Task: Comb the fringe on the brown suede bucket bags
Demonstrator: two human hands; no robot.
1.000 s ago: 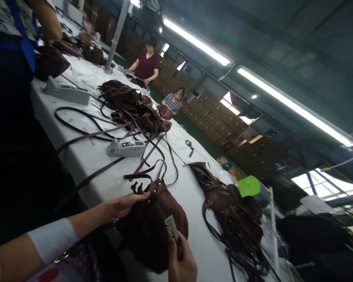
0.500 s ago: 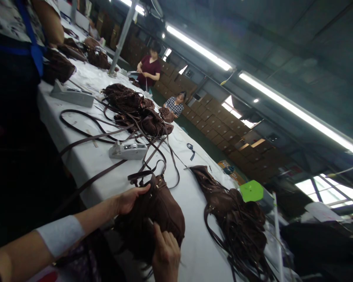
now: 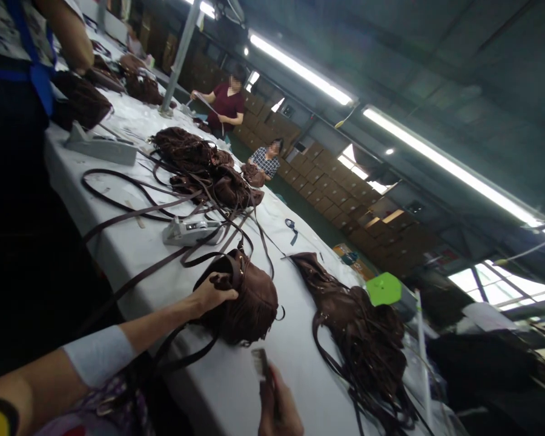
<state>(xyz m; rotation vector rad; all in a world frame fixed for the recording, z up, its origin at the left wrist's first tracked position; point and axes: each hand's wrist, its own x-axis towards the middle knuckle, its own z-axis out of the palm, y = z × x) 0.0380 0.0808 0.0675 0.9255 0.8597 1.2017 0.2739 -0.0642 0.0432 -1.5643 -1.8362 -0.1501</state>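
Note:
My left hand (image 3: 213,297) is closed on the upper edge of a brown leather handbag (image 3: 252,297) with fringe and gold-coloured fittings. The bag rests tilted at the near edge of the white table, its strap looping to the left. My right hand (image 3: 281,406) grips the dark handle of a small brush (image 3: 260,365) with pale bristles, just below the bag and apart from it. To the right lies a heap of brown bags (image 3: 354,327) with tangled straps. Beyond my left hand a grey tape dispenser (image 3: 193,232) stands among straps.
Another pile of brown bags (image 3: 204,163) and a second tape dispenser (image 3: 102,145) are farther up the table (image 3: 300,357). A metal post (image 3: 181,57) rises from it. A co-worker (image 3: 22,66) stands at the left; others work beyond. A green piece (image 3: 384,289) is at the right.
My right hand and the brush have moved away from the bag, down and right. The bag has turned in my left hand, showing its fringed side. A far co-worker has spread their arms.

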